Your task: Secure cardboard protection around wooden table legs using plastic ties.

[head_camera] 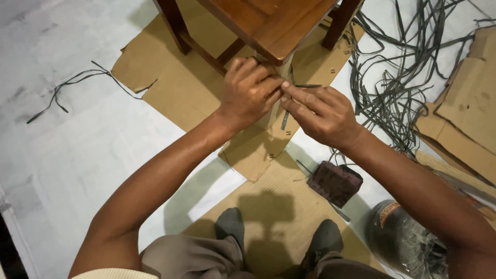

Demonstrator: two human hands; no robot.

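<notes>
Grey strip [285, 120] pinched by both hands' fingers [289, 95]; clear bag [408, 243] holds strips.

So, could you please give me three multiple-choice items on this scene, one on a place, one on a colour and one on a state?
1. Where does the loose bundle of strips lie?
A. On the floor at the right
B. On the stool seat
C. In the person's lap

2. What colour is the wooden stool?
A. White
B. Reddish brown
C. Blue

3. What are the hands doing?
A. Resting on the knees
B. Held apart in the air
C. Pinching a dark strip at the stool's leg

Answers: 1 A, the strips sprawl beside the cardboard. 2 B, the seat is varnished brown. 3 C, the left hand and right hand meet on the strip.
</notes>
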